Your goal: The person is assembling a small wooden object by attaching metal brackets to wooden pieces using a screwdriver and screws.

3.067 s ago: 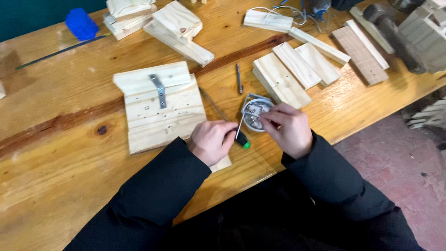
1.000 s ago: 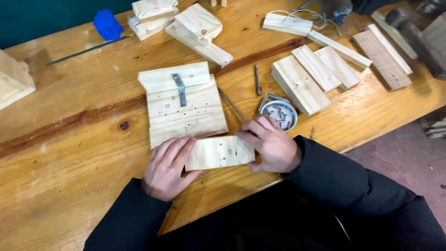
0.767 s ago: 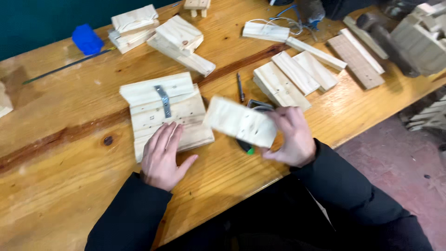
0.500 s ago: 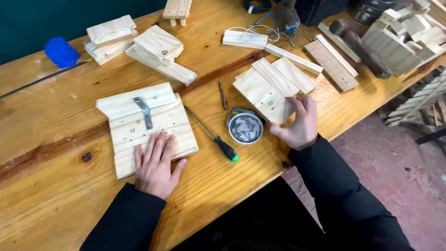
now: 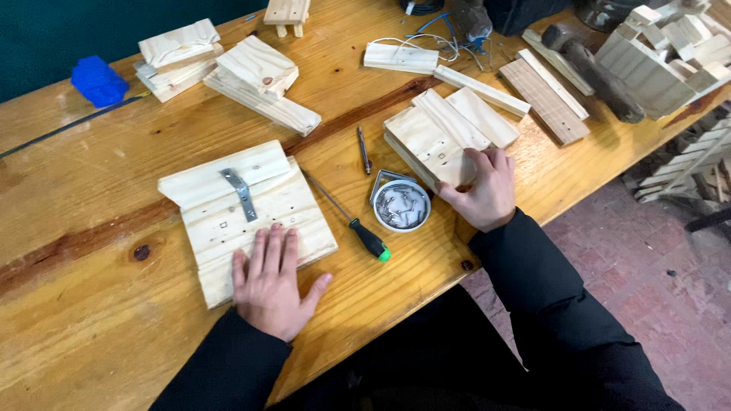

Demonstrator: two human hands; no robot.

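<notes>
My left hand [image 5: 272, 283] lies flat, fingers spread, on the near edge of a pale wooden assembly [image 5: 244, 217] made of two boards joined by a small metal bracket [image 5: 241, 193]. My right hand [image 5: 483, 187] grips a small pale wood board [image 5: 426, 144] with drilled holes, setting it on a stack of similar boards [image 5: 480, 116] at the right. Between my hands lie a green-and-black handled screwdriver [image 5: 358, 228] and a round metal tin of screws [image 5: 401, 205]. All of it rests on a wooden workbench [image 5: 91, 335].
A short dark bit or punch [image 5: 364, 149] lies behind the tin. Wood block stacks [image 5: 259, 84] and a blue object [image 5: 97, 80] sit at the back left. More slats [image 5: 544, 95], a mallet [image 5: 590, 65], cables [image 5: 442, 46] and wooden pieces [image 5: 670, 53] crowd the back right. The bench edge drops to a reddish floor [image 5: 655, 274].
My right hand lifted the small drilled board from in front of me and carried it right, onto the stack. My left hand moved onto the bracketed assembly and stays there.
</notes>
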